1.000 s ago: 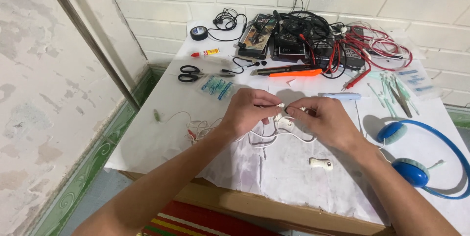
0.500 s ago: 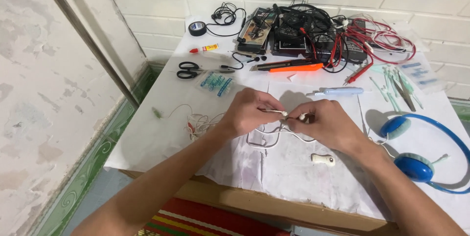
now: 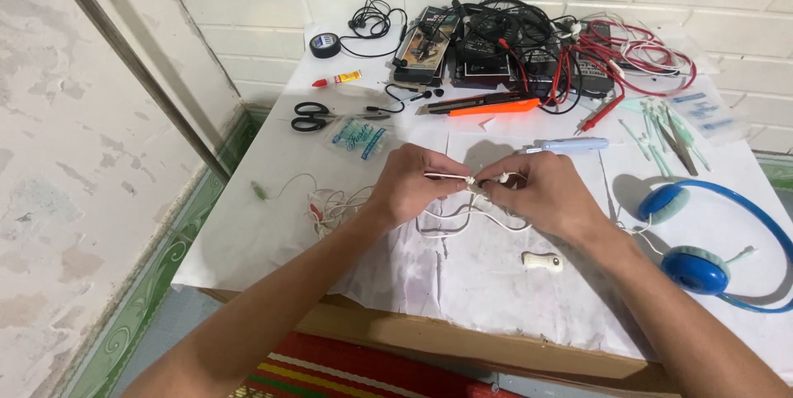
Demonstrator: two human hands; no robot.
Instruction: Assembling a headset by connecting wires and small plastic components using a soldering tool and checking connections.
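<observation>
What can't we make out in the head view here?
- Head view: small white part pinched between left hand and right hand, mostly covered by fingertips; too small to identify.
- Blue plastic headphones: band cut by the right edge.
- Tangle of black and red wires: what lies under it is hidden.

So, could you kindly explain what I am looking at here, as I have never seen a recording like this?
There is no machine: a person wears a camera on the head, which looks down at their own two bare hands over a table covered in white paper. The left hand and the right hand meet in the middle and pinch a thin white cable, which loops beneath them. On the paper lie a small white plastic piece, blue headphones, black scissors, an orange cutter, a roll of black tape and, at the back by the wall, a heap of red and black leads.
</observation>
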